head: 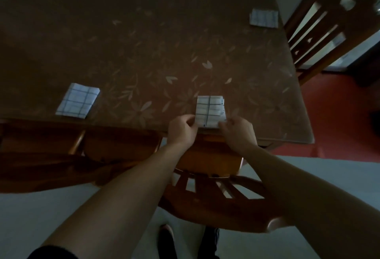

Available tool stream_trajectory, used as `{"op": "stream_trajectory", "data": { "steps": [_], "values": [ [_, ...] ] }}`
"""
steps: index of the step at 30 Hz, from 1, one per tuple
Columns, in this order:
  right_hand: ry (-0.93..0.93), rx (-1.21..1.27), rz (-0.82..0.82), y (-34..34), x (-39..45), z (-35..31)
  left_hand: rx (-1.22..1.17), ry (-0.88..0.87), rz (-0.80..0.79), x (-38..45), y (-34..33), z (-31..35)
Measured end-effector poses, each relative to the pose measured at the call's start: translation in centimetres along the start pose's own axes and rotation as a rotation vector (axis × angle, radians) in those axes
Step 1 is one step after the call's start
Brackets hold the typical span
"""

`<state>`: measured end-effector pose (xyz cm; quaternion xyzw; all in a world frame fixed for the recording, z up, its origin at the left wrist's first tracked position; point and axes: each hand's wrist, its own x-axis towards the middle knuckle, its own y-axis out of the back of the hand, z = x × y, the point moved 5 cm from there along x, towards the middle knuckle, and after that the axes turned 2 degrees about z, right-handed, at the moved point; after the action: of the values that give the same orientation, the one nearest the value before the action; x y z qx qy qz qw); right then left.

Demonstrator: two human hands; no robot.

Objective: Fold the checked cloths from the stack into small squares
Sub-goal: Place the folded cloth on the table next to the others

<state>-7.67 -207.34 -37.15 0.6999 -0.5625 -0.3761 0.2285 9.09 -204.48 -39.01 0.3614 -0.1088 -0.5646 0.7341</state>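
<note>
Left hand [182, 130] pinches the near-left corner of the folded checked cloth [209, 110], fingers curled on the fabric edge. Right hand [239, 132] pinches the near-right corner the same way. I see the cloth as a small, thick rectangle, white with dark blue grid lines, layered edges showing on its right side, lying flat at the near edge of the table [144, 43]. Table covering is brown, smooth, with a faint pale leaf-and-flower print. Well to the left, a second folded checked piece [78, 101], flat, roughly rectangular. Far right corner of the table holds a third checked bundle [263, 18], blurry. Wooden slatted chair [216, 193] sits just below my hands; another slatted chair [320, 28] stands at the far right. Floor [339, 119] there is red.
</note>
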Motion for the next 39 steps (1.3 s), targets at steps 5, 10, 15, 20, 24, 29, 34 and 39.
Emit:
{"op": "stream_trajectory", "data": {
  "steps": [5,10,15,20,24,29,34,39],
  "values": [
    [-0.046,0.063,-0.011,-0.9,2.5,0.9,0.002,0.056,0.036,1.8,-1.0,-0.2],
    [-0.059,0.004,0.018,-1.0,4.4,2.2,0.024,0.027,0.038,2.8,-2.2,0.4],
    [-0.015,-0.01,0.057,-1.0,5.3,2.4,0.02,-0.001,0.044,3.2,-1.9,0.4],
    [0.017,-0.024,0.077,-1.3,5.7,2.0,0.032,-0.02,0.062,3.6,-1.7,0.0],
    [0.032,-0.028,0.067,-1.1,5.4,2.1,0.01,-0.046,0.059,3.2,-1.8,0.0],
    [0.029,-0.051,0.062,-1.0,4.6,2.7,0.01,-0.06,0.026,2.6,-2.1,-0.2],
    [0.017,-0.03,0.075,-1.0,5.0,2.6,0.022,-0.073,0.031,2.7,-2.1,-0.1],
    [-0.018,-0.047,0.077,-0.4,3.6,2.6,0.034,-0.131,0.061,1.8,-2.0,0.1]
  ]
}}
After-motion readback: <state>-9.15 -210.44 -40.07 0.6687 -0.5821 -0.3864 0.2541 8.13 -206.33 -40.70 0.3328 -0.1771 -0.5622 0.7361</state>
